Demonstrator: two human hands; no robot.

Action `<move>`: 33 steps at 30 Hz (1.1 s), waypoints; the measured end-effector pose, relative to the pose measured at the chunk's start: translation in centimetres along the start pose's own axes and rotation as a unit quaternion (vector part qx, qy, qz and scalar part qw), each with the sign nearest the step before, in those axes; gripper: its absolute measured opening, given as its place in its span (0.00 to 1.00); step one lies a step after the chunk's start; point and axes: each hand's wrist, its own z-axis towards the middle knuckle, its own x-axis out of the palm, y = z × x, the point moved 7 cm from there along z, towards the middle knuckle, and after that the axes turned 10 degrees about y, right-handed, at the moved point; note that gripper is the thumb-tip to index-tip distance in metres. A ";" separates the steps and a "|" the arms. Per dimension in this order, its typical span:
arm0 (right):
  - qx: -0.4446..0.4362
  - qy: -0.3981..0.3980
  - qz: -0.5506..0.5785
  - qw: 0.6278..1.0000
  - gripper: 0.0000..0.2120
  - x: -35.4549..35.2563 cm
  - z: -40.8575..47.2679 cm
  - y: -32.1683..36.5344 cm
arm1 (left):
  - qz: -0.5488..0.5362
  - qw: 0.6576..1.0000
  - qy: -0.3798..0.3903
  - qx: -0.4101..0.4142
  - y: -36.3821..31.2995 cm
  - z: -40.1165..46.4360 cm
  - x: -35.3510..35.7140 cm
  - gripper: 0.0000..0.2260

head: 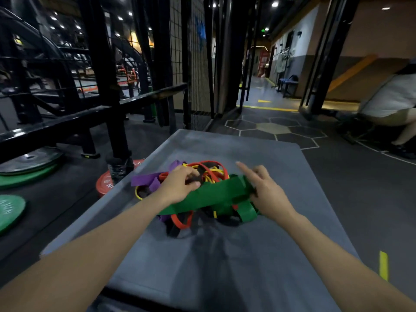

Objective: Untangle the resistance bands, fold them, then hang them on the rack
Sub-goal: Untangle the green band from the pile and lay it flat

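A tangled heap of resistance bands lies on a grey padded platform [281,176]. A wide green band [216,194] runs across the top of the heap, with a purple band [146,179] at the left and thin red [211,164] and yellow loops behind. My left hand [180,185] sits on the heap, fingers curled round a dark band in the tangle. My right hand [265,188] grips the right end of the green band, its index finger sticking out straight. A black metal rack [99,64] stands to the left.
Green weight plates [9,210] and a red plate [105,183] lie on the floor at the left. A wire mesh panel [195,64] stands behind the platform. A person [391,102] crouches at the far right. A corridor opens straight ahead.
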 end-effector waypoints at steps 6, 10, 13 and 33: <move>-0.073 0.188 -0.014 0.979 0.28 5.3 -0.4 0.0 | 0.211 0.971 0.082 -0.077 3.1 0.7 2.2 0.37; -0.102 0.236 0.035 0.966 0.28 6.6 -0.2 1.0 | 0.223 0.965 0.083 -0.107 4.4 0.4 2.7 0.40; -0.099 0.254 0.068 0.960 0.27 6.9 -0.2 1.6 | 0.242 0.961 0.048 -0.128 4.6 0.1 2.8 0.42; -0.090 0.160 0.028 0.983 0.21 5.4 0.6 1.3 | 0.108 0.969 -0.020 -0.220 5.1 -0.1 -1.4 0.14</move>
